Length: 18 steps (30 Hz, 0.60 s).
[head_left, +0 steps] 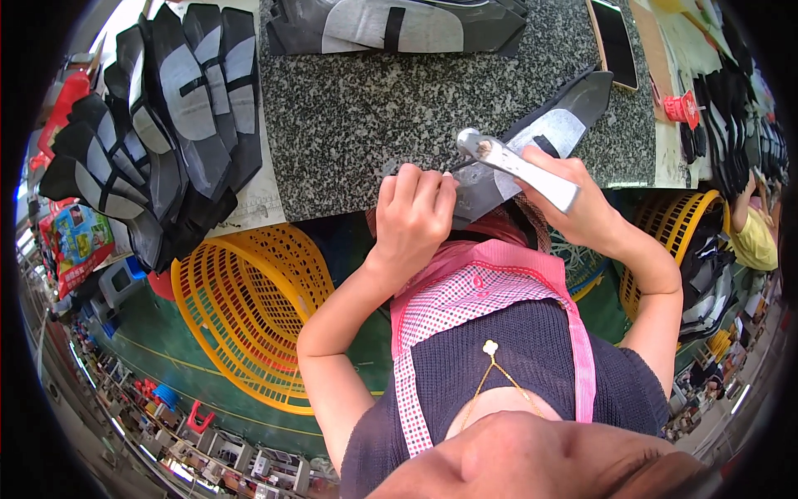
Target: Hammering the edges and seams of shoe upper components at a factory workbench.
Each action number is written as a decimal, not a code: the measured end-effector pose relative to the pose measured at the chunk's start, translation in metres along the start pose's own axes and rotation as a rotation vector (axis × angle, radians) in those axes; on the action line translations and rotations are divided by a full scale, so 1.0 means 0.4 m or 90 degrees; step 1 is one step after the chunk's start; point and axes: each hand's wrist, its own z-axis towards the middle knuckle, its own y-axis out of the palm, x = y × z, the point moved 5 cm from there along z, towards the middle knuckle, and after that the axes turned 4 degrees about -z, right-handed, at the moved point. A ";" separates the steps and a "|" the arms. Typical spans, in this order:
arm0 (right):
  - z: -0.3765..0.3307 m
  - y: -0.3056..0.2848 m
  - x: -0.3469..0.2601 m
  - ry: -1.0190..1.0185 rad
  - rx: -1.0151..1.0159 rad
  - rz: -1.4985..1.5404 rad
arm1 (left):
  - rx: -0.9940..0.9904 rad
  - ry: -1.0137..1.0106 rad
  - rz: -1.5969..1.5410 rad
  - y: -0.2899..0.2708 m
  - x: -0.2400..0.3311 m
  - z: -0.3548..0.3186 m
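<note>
A black shoe upper piece (566, 124) with a light grey patch and a short black strip lies slantwise on the speckled stone slab (357, 125), reaching over its near edge. At its near left end, the fingers of my left hand (413, 214) are closed on the edge; the fingertips are partly hidden. My right hand (579, 202) grips a steel hammer (519, 164), its handle mostly hidden in the fist. The hammer's round face is over the piece, close to my left fingertips; I cannot tell whether it touches.
Similar uppers (187, 91) are piled at the left, and another stack (391, 29) sits at the far edge. A phone (613, 41) lies at the far right, near a red item (682, 109). Yellow baskets (249, 316) stand below on both sides. Another person (755, 229) is at the right.
</note>
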 end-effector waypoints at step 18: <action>0.030 0.013 -0.003 -0.052 -0.015 -0.105 | 0.009 0.109 0.007 0.085 0.102 -0.046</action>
